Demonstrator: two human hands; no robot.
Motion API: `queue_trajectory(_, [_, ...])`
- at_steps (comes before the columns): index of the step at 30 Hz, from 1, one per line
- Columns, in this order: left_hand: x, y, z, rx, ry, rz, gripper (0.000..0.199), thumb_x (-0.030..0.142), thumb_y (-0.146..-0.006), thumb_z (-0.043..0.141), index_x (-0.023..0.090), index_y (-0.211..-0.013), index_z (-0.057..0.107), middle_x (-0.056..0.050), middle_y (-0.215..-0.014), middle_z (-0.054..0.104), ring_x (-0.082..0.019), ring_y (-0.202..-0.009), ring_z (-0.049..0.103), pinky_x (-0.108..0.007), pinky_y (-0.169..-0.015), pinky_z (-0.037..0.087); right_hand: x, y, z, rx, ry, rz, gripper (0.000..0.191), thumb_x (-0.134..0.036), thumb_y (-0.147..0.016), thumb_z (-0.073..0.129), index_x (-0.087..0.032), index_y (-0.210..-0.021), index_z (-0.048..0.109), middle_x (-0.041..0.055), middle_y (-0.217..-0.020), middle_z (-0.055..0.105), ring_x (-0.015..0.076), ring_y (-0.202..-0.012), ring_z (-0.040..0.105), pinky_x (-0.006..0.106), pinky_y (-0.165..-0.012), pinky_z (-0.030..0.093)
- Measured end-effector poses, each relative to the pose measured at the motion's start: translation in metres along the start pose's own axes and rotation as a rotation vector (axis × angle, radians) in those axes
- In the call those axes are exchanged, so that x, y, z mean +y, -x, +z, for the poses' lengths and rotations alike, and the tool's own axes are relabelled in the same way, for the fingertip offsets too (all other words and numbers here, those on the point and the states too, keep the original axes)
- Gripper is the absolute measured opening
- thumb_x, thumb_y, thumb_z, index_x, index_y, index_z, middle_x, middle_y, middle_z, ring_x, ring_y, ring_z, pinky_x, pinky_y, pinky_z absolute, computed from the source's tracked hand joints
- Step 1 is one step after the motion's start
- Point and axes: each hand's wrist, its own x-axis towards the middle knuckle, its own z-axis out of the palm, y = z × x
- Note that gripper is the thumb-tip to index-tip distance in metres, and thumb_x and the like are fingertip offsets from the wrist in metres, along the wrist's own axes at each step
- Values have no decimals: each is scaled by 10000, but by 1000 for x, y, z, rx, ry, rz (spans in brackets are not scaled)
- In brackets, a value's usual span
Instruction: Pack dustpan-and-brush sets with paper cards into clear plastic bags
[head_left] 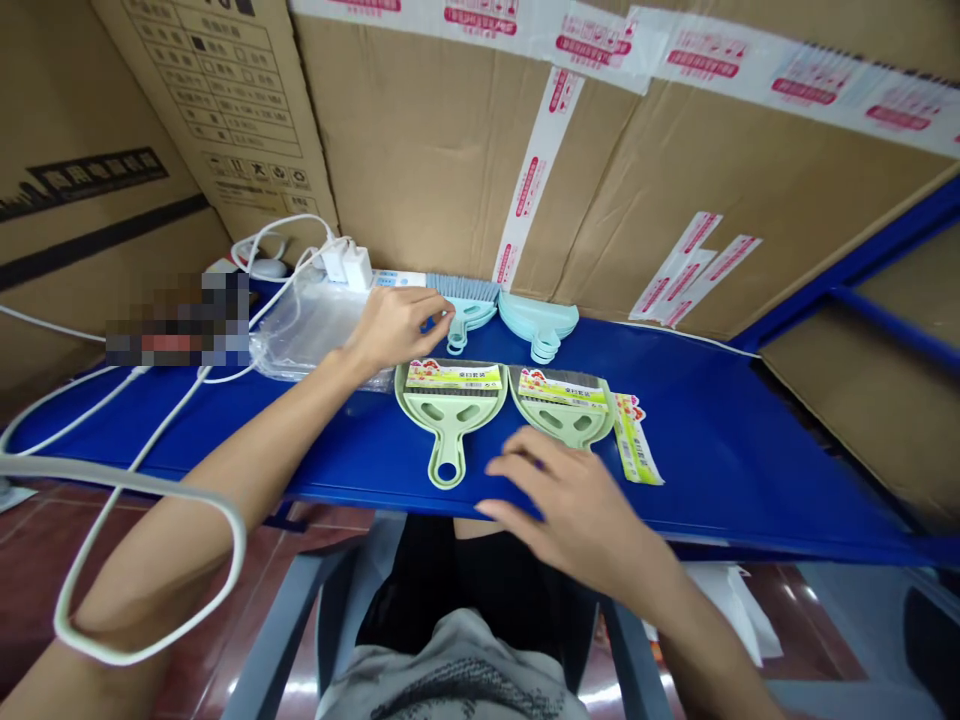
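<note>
My left hand (401,325) is over the back of the table, thumb and fingertips pinched together beside the light-blue brushes (469,305). Anything held in that pinch is too small or hidden to make out. Right of the brushes lies a stack of light-blue dustpans (536,320). Two green dustpan-and-brush sets lie side by side in front, each with a printed label strip across its bristles: the left set (450,410) and the right set (566,415). My right hand (562,490) hovers with fingers apart at the right set, hiding its handle. Another label strip (637,440) lies beside it.
A stack of clear plastic bags (307,325) lies at the back left, near white chargers (346,265). A white cable (150,480) loops over my left forearm. Cardboard walls (435,150) stand behind the blue table (720,430). A blurred-out area covers the far left.
</note>
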Motion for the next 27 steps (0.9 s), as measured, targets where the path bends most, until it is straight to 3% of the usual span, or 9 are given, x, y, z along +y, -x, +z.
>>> queue_trajectory(3, [-13, 1, -4, 41, -22, -45, 257, 259, -995, 555, 171, -879, 767, -34, -704, 746, -158, -593, 666, -284, -599, 422, -21, -29, 29, -71, 29, -12, 262, -401, -987, 746, -170, -1107, 716, 113, -1168, 663, 249, -969, 717, 341, -670, 576])
queue_trajectory(6, [-21, 2, -5, 64, -19, -97, 238, 264, -989, 567, 181, -898, 771, -23, -668, 730, -156, -571, 653, -283, -606, 419, -30, -39, 48, -87, 24, 51, 195, -360, -1019, 700, -171, -1062, 720, 118, -1194, 641, 226, -876, 723, 331, -599, 562])
queue_trajectory(10, [-23, 4, -2, 62, -26, -107, 218, 272, -967, 588, 191, -893, 776, -21, -632, 707, -174, -577, 654, -293, -600, 393, -36, -31, 66, -49, -11, 187, 195, -366, -1036, 669, -181, -1047, 729, 124, -1229, 606, 172, -675, 678, 346, -550, 557])
queue_trajectory(15, [-20, 4, 3, 51, 37, -218, 222, 299, -943, 599, 199, -880, 787, -19, -611, 701, -178, -567, 651, -295, -601, 409, -41, -17, 84, 99, -41, 221, 194, -251, -1064, 609, -157, -926, 708, 133, -1205, 611, 157, -722, 692, 311, -608, 580])
queue_trajectory(22, [-22, -5, 5, 83, 543, -578, 252, 388, -878, 670, 165, -831, 778, -38, -657, 737, -163, -567, 647, -280, -587, 476, -47, -6, 68, 326, -119, 211, 256, -232, -1107, 513, -179, -914, 672, 94, -1035, 597, 143, -762, 664, 280, -711, 604])
queue_trajectory(27, [-18, -12, 2, 157, 915, -703, 319, 465, -837, 770, 157, -919, 775, -98, -961, 803, -203, -891, 737, -331, -859, 560, -49, -2, 45, 449, -111, 217, 223, -262, -1107, 524, -191, -945, 660, 91, -1008, 582, 149, -784, 675, 274, -716, 613])
